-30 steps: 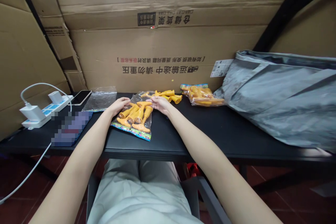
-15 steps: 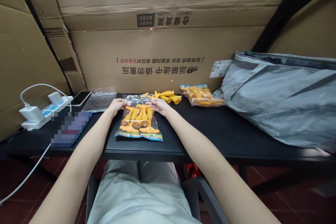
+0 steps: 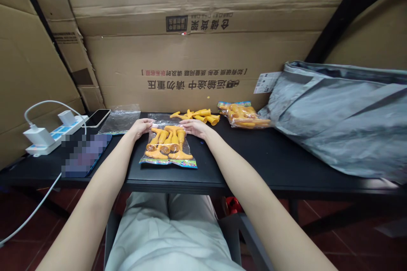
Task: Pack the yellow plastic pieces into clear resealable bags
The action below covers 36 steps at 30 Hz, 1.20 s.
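Observation:
A clear plastic bag [image 3: 168, 163] with a colourful printed strip lies flat on the table in front of me. Inside it are several orange-yellow plastic pieces [image 3: 173, 142], some T-shaped and some flaring like a horn. My left hand [image 3: 143, 127] pinches the far left corner of the bag. At the far right corner, the fingers of my right hand [image 3: 195, 128] are closed on the bag's edge. Just beyond the bag is a loose heap of similar orange-yellow pieces [image 3: 203, 114].
A second filled bag [image 3: 243, 116] sits beside a large grey bag [image 3: 337, 123] on the right. To the left are a flat clear bag [image 3: 119, 118], a phone [image 3: 98, 117], a blurred blue item [image 3: 92, 156] and a power strip [image 3: 63, 133]. Cardboard [image 3: 190, 55] walls the back.
The far end of the bag looks flatter and less crumpled. My right hand's fingers have shifted slightly along its edge; the filled pieces inside have barely moved.

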Each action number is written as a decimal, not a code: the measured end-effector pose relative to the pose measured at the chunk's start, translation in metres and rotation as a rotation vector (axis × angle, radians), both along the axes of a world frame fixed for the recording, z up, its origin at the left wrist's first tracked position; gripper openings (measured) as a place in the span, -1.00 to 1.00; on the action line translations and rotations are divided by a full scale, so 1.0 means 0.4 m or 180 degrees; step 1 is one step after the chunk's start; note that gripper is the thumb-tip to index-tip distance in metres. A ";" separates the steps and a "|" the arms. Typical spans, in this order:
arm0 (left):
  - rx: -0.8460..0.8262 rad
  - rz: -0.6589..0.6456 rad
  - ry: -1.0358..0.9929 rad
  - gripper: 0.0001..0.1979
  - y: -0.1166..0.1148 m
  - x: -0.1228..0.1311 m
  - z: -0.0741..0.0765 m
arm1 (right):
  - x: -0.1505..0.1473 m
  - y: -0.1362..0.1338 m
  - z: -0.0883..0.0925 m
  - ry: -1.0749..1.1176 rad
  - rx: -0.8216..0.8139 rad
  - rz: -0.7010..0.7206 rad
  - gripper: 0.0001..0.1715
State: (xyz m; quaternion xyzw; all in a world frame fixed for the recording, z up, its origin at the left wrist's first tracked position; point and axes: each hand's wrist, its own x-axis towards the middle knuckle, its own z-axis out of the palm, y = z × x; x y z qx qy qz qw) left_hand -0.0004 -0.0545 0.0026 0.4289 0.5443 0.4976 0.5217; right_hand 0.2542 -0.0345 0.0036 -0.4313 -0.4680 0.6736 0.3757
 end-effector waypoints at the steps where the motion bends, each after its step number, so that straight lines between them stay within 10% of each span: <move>1: 0.0004 -0.0049 -0.0024 -0.84 0.000 -0.002 0.000 | 0.003 0.002 -0.001 -0.0002 0.0030 0.0013 -0.75; 15: 0.0415 0.0077 0.0764 -0.85 0.009 0.011 -0.012 | 0.009 0.031 -0.036 -0.0365 0.0751 0.0150 -0.78; 26: 0.1271 0.0020 0.2624 -0.73 -0.001 0.004 0.000 | 0.008 0.042 -0.039 -0.1650 0.1881 0.0329 -0.81; 36: 0.1351 -0.0032 0.2760 -0.73 -0.008 0.016 0.002 | 0.012 0.040 -0.035 -0.2247 0.2312 0.0358 -0.80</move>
